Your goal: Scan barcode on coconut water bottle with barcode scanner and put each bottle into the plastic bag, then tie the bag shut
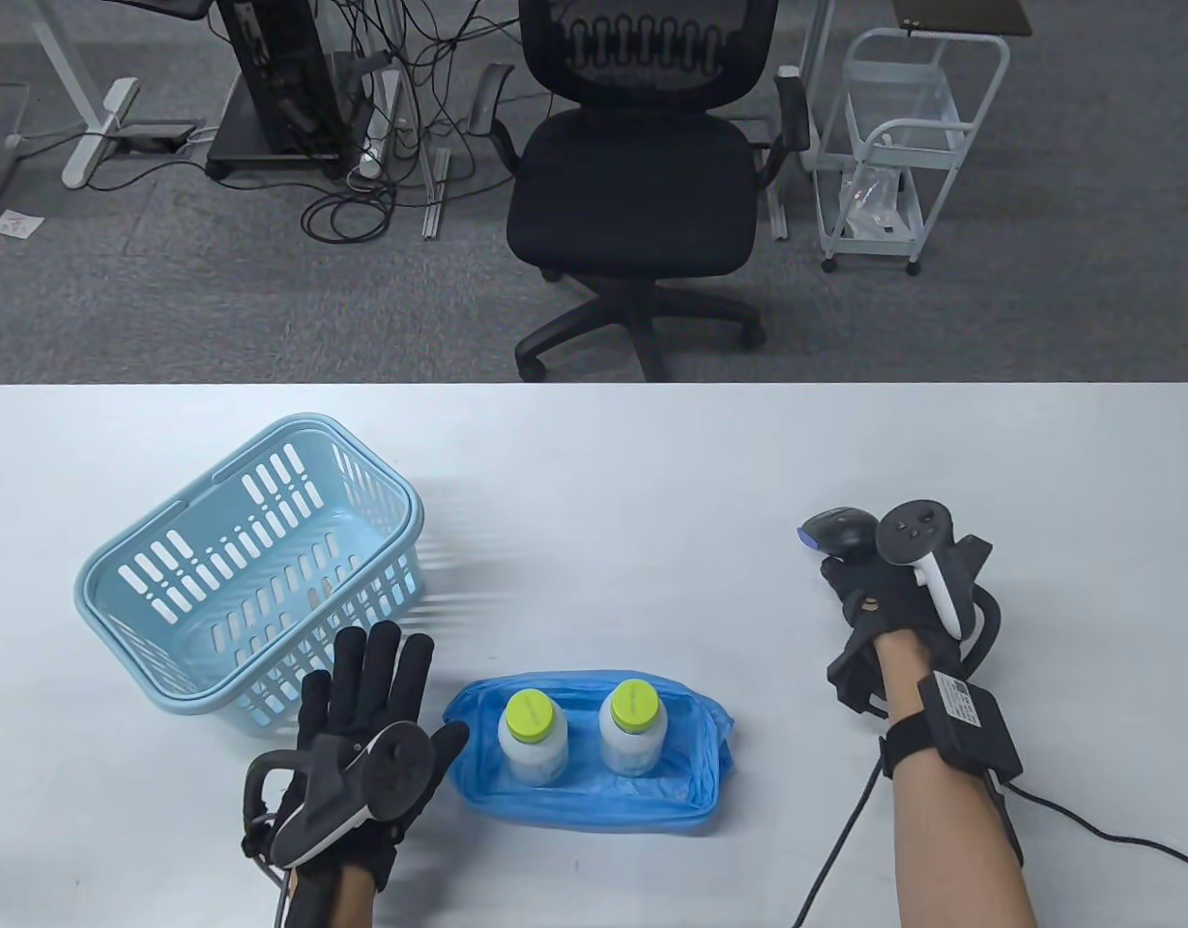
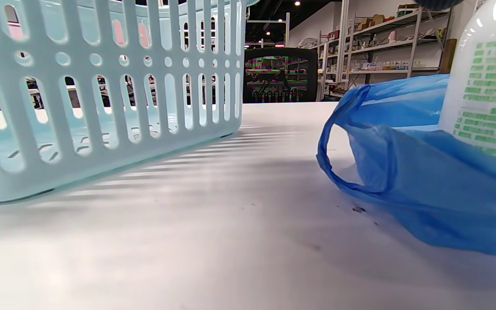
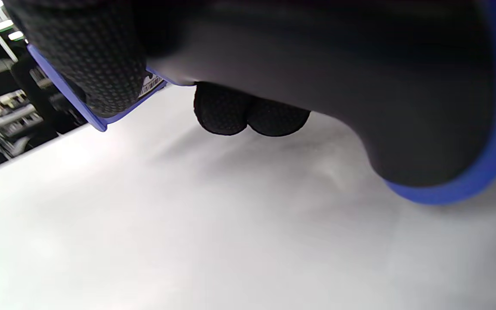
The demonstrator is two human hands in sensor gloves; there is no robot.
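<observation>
Two white coconut water bottles with lime-green caps, one (image 1: 533, 739) left and one (image 1: 633, 728) right, stand upright inside the blue plastic bag (image 1: 594, 807), whose mouth lies open on the table. One bottle's label (image 2: 485, 86) and the bag's handle loop (image 2: 342, 150) show in the left wrist view. My left hand (image 1: 371, 691) lies flat with straight fingers just left of the bag, in front of the basket, holding nothing. My right hand (image 1: 859, 580) grips the black and blue barcode scanner (image 1: 835, 534) low over the table at the right; its fingers (image 3: 226, 110) curl round the scanner's handle (image 3: 360, 86).
An empty light-blue plastic basket (image 1: 130, 570) stands tilted at the left, close behind my left hand; its slotted wall (image 2: 101, 99) fills the left wrist view. A cable (image 1: 1086, 822) runs from my right wrist over the table. A black office chair (image 1: 642, 184) stands beyond the far edge.
</observation>
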